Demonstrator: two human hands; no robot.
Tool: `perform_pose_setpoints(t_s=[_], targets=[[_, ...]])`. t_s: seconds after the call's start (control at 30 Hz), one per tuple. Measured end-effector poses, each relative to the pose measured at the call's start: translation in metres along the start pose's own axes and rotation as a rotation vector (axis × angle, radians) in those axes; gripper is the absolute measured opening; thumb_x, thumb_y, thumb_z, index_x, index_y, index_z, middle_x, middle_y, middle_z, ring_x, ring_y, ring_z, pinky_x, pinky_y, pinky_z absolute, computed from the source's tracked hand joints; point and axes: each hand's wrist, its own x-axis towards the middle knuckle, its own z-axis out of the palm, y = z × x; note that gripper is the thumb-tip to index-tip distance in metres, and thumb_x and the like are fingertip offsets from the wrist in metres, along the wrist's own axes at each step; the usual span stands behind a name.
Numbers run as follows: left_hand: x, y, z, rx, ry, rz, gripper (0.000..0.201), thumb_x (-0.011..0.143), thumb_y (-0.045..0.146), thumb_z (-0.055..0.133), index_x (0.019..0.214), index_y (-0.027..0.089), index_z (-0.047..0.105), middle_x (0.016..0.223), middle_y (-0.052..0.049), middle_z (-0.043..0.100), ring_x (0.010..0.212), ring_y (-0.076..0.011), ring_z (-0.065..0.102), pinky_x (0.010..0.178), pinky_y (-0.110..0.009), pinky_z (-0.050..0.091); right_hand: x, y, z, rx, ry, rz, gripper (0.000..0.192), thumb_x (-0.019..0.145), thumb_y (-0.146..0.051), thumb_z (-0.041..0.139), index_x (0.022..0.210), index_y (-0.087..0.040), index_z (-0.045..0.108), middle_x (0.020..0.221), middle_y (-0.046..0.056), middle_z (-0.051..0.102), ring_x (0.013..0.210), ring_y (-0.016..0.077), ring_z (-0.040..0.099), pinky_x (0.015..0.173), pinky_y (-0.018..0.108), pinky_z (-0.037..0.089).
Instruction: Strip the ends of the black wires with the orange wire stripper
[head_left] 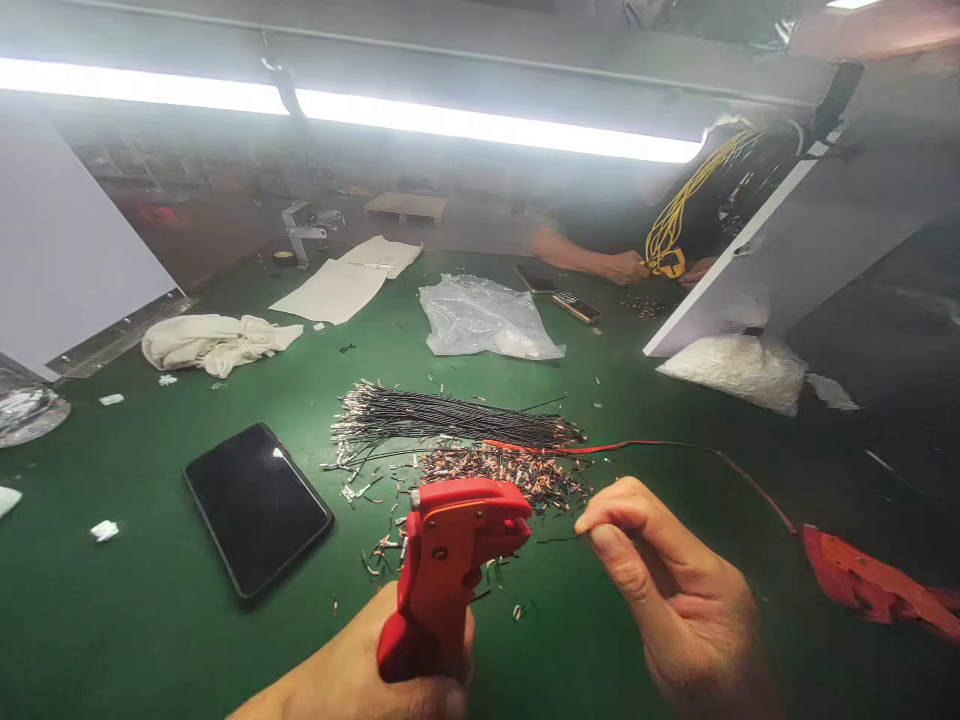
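Observation:
My left hand (375, 660) is wrapped around the handle of a red and orange wire stripper (450, 560), held upright with its jaws facing right. Just right of those jaws, my right hand (667, 590) pinches a thin black wire (556, 540) between thumb and forefinger. The wire's free end points left and stops short of the tool. Behind the stripper lies a bundle of black wires (450, 415) with bare ends. A heap of short wire scraps with copper-coloured ends (517, 475) is spread in front of that bundle, partly hidden by the tool.
A black phone (259, 510) lies on the green table (135, 620) at left. Farther back are a white cloth (217, 345), papers (337, 285) and a clear plastic bag (487, 315). A red tool (874, 580) sits right. Across the table, a person's hand (626, 267) is near yellow wires.

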Motion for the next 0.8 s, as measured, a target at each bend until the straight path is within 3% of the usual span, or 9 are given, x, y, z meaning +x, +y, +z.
perform_pose_setpoints(t_s=[0.23, 0.47, 0.8], targets=[[-0.0011, 0.0013, -0.0001, 0.033, -0.058, 0.001, 0.035, 0.071, 0.037, 0.073, 0.069, 0.020, 0.043, 0.064, 0.006, 0.038, 0.060, -0.0087, 0.032, 0.054, -0.025, 0.024, -0.0035, -0.0048, 0.0089, 0.056, 0.017, 0.065, 0.016, 0.098, -0.024, 0.050, 0.086, -0.028, 0.060, 0.082, -0.005, 0.054, 0.076, 0.0136, 0.052, 0.071, 0.028, 0.039], [-0.0027, 0.0000, 0.0012, 0.052, -0.028, 0.010, 0.043, 0.073, 0.042, 0.072, 0.067, 0.021, 0.036, 0.063, 0.007, 0.028, 0.060, -0.0088, 0.024, 0.054, -0.025, 0.022, -0.0011, -0.0028, 0.0085, 0.005, -0.019, 0.012, 0.014, 0.097, -0.022, 0.050, 0.087, -0.027, 0.059, 0.082, -0.005, 0.055, 0.076, 0.0134, 0.053, 0.075, 0.030, 0.038], [0.0006, 0.0030, 0.0039, 0.044, -0.033, -0.004, 0.051, 0.067, 0.052, 0.074, 0.061, 0.020, 0.034, 0.059, 0.007, 0.028, 0.057, -0.0082, 0.023, 0.053, -0.027, 0.020, 0.0009, -0.0021, 0.0038, -0.039, -0.093, -0.051, 0.015, 0.098, -0.017, 0.048, 0.090, -0.024, 0.058, 0.083, -0.003, 0.057, 0.079, 0.0150, 0.055, 0.074, 0.031, 0.041]])
